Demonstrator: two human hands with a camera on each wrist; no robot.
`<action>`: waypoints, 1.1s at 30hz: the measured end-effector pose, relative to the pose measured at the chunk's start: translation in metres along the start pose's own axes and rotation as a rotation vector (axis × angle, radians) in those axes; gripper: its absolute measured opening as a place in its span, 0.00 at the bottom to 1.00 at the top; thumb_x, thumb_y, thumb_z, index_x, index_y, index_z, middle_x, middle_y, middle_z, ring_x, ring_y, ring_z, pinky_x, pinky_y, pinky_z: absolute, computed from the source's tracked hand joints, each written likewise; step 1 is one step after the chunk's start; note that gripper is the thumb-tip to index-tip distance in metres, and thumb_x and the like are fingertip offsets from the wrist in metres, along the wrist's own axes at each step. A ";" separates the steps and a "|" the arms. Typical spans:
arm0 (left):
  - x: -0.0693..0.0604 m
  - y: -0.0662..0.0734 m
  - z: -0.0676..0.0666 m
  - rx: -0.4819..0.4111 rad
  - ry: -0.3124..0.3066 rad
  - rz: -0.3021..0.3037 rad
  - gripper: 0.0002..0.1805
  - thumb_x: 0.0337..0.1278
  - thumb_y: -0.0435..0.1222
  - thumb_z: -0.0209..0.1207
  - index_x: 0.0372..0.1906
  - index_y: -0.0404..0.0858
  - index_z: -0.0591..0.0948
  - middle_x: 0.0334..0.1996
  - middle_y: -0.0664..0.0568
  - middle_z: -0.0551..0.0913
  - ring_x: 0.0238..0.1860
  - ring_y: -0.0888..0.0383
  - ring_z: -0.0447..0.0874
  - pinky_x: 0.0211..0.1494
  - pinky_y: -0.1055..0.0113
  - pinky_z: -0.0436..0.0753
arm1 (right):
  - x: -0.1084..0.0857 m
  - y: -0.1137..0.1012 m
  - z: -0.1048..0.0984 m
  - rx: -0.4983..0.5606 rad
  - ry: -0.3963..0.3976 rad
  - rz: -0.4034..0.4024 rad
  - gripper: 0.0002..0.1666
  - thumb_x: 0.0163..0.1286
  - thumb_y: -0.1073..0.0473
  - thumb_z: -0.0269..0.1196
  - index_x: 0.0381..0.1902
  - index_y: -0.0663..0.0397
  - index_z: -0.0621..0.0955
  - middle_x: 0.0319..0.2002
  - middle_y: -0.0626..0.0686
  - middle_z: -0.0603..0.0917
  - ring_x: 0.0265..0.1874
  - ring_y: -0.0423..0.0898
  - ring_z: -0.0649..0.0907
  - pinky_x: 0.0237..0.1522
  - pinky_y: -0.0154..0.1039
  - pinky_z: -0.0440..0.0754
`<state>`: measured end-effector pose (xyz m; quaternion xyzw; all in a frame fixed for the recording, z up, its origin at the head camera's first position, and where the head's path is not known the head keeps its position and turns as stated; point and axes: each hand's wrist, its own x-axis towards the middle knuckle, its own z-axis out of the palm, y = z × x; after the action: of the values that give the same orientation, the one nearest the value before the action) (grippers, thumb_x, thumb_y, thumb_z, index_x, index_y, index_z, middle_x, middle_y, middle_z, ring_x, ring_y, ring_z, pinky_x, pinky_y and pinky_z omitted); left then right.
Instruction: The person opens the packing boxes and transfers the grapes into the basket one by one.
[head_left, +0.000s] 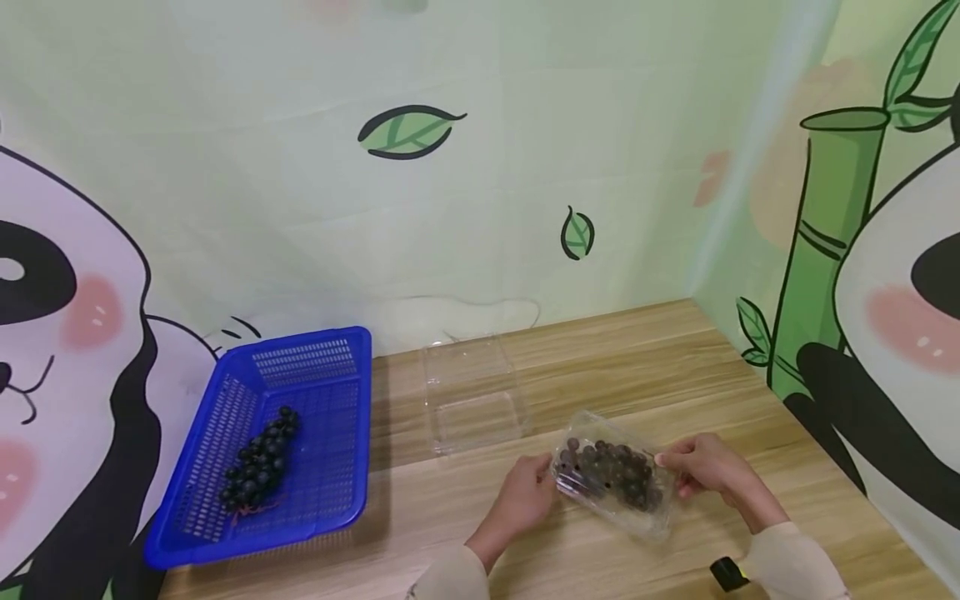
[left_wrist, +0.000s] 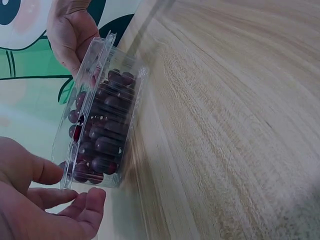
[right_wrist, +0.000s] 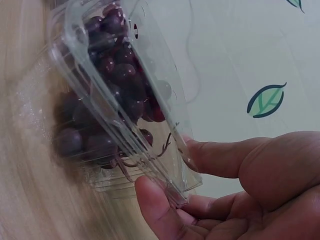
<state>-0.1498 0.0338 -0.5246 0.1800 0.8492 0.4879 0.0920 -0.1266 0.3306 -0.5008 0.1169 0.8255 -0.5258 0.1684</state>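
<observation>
A clear plastic clamshell box (head_left: 648,523) of dark purple grapes (head_left: 615,471) is between my two hands, low over the table. My left hand (head_left: 525,493) pinches the rim at its left end, the thumb on one side and the fingers on the other, as the left wrist view shows. At the opposite end, my right hand (head_left: 711,467) grips the edge between thumb and fingers. The lid lies over the grapes; in the right wrist view a bit of stem (right_wrist: 167,145) shows near its edge. Whether the lid is fully latched I cannot tell.
To the left stands a blue plastic basket (head_left: 366,433) with a bunch of black grapes (head_left: 262,462) inside. Behind my hands, another clear plastic container (head_left: 480,442) lies open near the wall. A small black object (head_left: 727,573) is beside my right sleeve.
</observation>
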 end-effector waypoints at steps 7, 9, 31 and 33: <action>0.001 -0.002 0.001 -0.078 0.032 -0.071 0.12 0.67 0.29 0.58 0.48 0.35 0.90 0.39 0.47 0.89 0.32 0.61 0.80 0.34 0.67 0.79 | 0.003 0.002 -0.003 -0.017 0.038 0.024 0.14 0.74 0.60 0.65 0.29 0.64 0.82 0.19 0.48 0.76 0.17 0.40 0.78 0.24 0.34 0.78; 0.002 -0.003 0.002 -0.155 0.030 -0.101 0.09 0.63 0.27 0.60 0.42 0.32 0.89 0.29 0.48 0.86 0.24 0.64 0.74 0.26 0.71 0.72 | 0.004 0.002 -0.002 -0.025 0.052 0.024 0.15 0.74 0.59 0.66 0.28 0.64 0.82 0.18 0.48 0.76 0.17 0.40 0.78 0.24 0.35 0.78; 0.007 0.000 0.002 -0.521 -0.127 -0.435 0.09 0.61 0.19 0.60 0.35 0.32 0.74 0.26 0.48 0.80 0.25 0.60 0.82 0.31 0.72 0.83 | 0.026 -0.009 0.003 -0.103 0.152 0.057 0.28 0.71 0.52 0.68 0.14 0.53 0.71 0.12 0.49 0.74 0.13 0.42 0.76 0.22 0.39 0.77; 0.008 0.000 0.002 -0.527 -0.131 -0.438 0.09 0.61 0.19 0.60 0.35 0.31 0.74 0.26 0.48 0.79 0.25 0.60 0.82 0.32 0.72 0.83 | 0.027 -0.009 0.003 -0.113 0.163 0.049 0.28 0.71 0.52 0.69 0.14 0.54 0.71 0.12 0.49 0.74 0.13 0.43 0.76 0.22 0.39 0.77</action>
<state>-0.1561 0.0385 -0.5261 -0.0054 0.7048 0.6464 0.2922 -0.1538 0.3243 -0.5053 0.1698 0.8617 -0.4630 0.1197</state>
